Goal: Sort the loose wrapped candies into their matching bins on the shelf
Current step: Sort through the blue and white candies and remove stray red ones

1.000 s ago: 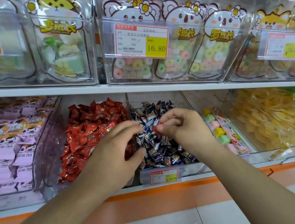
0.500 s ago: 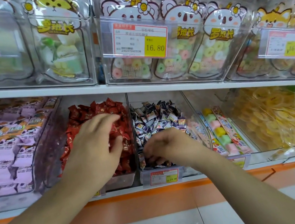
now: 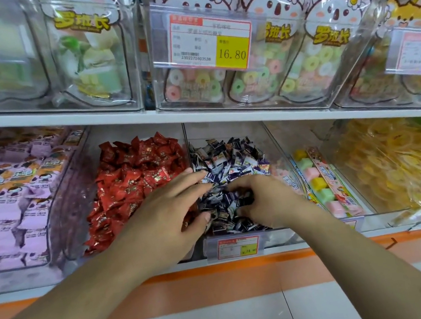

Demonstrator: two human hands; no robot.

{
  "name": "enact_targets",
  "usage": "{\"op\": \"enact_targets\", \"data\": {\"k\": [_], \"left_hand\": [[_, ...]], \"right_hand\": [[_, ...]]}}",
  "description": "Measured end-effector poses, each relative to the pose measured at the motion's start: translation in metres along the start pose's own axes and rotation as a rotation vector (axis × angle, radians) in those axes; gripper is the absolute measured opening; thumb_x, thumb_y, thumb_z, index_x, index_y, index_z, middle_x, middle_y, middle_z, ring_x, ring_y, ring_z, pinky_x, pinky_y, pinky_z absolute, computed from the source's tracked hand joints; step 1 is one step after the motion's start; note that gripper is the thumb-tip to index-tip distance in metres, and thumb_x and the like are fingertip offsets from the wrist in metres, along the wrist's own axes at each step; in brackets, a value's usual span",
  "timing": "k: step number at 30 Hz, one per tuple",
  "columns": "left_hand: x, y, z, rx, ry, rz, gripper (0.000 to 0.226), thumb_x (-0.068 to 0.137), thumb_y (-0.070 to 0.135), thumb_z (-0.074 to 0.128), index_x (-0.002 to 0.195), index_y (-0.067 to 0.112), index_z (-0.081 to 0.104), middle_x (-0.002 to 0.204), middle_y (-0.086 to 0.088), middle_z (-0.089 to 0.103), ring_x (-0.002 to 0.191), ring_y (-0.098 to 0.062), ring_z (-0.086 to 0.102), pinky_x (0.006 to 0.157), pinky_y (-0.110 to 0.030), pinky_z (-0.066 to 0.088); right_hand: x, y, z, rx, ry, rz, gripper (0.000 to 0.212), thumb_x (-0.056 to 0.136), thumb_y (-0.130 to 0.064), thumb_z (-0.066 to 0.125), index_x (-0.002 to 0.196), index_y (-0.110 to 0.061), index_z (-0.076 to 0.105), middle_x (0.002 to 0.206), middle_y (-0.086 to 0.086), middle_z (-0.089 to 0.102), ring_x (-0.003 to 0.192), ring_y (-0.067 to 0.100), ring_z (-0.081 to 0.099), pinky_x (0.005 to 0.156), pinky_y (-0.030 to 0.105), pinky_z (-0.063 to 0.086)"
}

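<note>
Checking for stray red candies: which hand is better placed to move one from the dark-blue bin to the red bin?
Probably left: the left hand straddles the divider beside the red-wrapped candies; the right hand is farther away.

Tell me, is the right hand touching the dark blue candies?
Touching. The head view shows the right hand down in the pile of dark blue candies, its fingers curled into the wrappers with no gap.

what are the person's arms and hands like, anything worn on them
Both are bare: the left hand and the right hand wear no gloves, and no rings, watch or bracelet show. Both forearms are uncovered to the bottom edge of the picture, with no sleeve in sight. The nails that show look short and unpainted.
</note>
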State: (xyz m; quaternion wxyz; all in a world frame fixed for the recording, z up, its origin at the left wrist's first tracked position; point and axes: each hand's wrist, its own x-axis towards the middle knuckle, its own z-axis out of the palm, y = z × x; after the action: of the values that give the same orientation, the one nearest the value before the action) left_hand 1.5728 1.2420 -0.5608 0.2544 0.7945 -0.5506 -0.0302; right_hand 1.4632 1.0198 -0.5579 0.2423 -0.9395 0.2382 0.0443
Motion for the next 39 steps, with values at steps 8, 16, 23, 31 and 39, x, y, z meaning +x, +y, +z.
{"op": "enact_targets", "data": {"k": [8, 16, 23, 31, 39], "left_hand": [[0.002, -0.002, 0.002, -0.035, 0.004, 0.01, 0.051, 0.104, 0.044, 0.051, 0.153, 0.038, 0.041, 0.164, 0.031, 0.015, 0.149, 0.015, -0.005, 0.11, -0.002, -0.005], [0.0, -0.001, 0.0, -0.043, -0.003, -0.001, 0.049, 0.104, 0.044, 0.05, 0.152, 0.04, 0.04, 0.164, 0.033, 0.012, 0.148, 0.017, -0.006, 0.107, -0.001, -0.006], [0.001, -0.004, -0.001, -0.059, -0.013, 0.003, 0.048, 0.104, 0.048, 0.049, 0.151, 0.041, 0.041, 0.163, 0.034, 0.013, 0.148, 0.017, -0.006, 0.109, -0.004, -0.004], [0.002, -0.007, 0.0, -0.098, -0.018, 0.004, 0.049, 0.102, 0.046, 0.056, 0.149, 0.039, 0.046, 0.164, 0.032, 0.016, 0.148, 0.018, -0.003, 0.112, -0.006, 0.001], [0.001, -0.006, 0.0, -0.101, -0.01, 0.013, 0.046, 0.102, 0.042, 0.058, 0.147, 0.04, 0.048, 0.164, 0.031, 0.016, 0.148, 0.017, -0.004, 0.11, -0.004, -0.001]], "right_hand": [[-0.013, -0.025, 0.004, 0.315, -0.019, -0.199, 0.023, 0.088, -0.008, 0.075, 0.098, -0.028, 0.079, 0.086, -0.009, 0.075, 0.08, 0.003, 0.07, 0.072, 0.02, 0.054], [0.0, -0.02, 0.017, -0.005, 0.002, -0.172, 0.013, 0.083, -0.027, 0.085, 0.094, -0.033, 0.081, 0.092, -0.016, 0.064, 0.086, 0.008, 0.062, 0.081, 0.032, 0.055], [0.006, -0.009, 0.011, -0.156, 0.317, -0.049, 0.013, 0.092, -0.025, 0.076, 0.104, -0.022, 0.08, 0.107, 0.002, 0.069, 0.093, 0.023, 0.068, 0.08, 0.034, 0.058], [-0.01, -0.034, 0.004, 0.153, 0.054, -0.229, 0.024, 0.091, -0.006, 0.07, 0.086, -0.028, 0.079, 0.081, -0.011, 0.074, 0.077, 0.0, 0.068, 0.069, 0.017, 0.054], [-0.006, -0.026, 0.013, 0.177, -0.223, -0.085, 0.017, 0.092, -0.02, 0.078, 0.1, -0.034, 0.082, 0.088, -0.015, 0.077, 0.079, -0.005, 0.069, 0.067, 0.01, 0.049]]}}
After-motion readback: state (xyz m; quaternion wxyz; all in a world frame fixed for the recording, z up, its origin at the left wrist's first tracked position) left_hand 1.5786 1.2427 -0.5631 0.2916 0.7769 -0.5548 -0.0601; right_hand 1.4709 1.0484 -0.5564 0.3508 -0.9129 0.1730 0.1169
